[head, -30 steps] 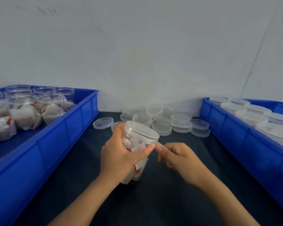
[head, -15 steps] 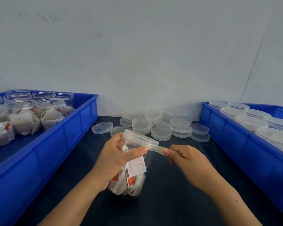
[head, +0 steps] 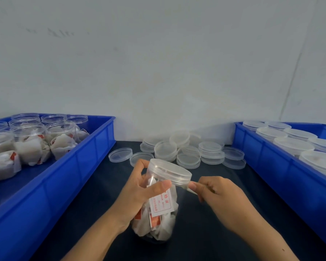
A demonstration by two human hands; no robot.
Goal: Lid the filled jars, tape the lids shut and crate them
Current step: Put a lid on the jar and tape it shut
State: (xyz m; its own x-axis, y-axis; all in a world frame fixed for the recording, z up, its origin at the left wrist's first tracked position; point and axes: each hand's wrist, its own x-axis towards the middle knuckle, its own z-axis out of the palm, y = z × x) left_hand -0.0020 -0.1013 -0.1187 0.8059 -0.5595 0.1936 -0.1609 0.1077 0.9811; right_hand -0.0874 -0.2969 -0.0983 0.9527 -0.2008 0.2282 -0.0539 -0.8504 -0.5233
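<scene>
My left hand [head: 139,196] is gripping the filled jar [head: 159,210], thumb across its neck just under the lid [head: 170,171], tilting it. My right hand [head: 217,194], just right of the lid, is pinching a strip of clear tape [head: 188,189] reaching the lid's rim. Loose lids [head: 188,153] are lying beyond both hands; blue crates [head: 68,172] are flanking them.

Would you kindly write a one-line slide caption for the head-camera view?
Left hand grips a lidded jar while right hand pinches clear tape at its lid, between two blue crates.
</scene>
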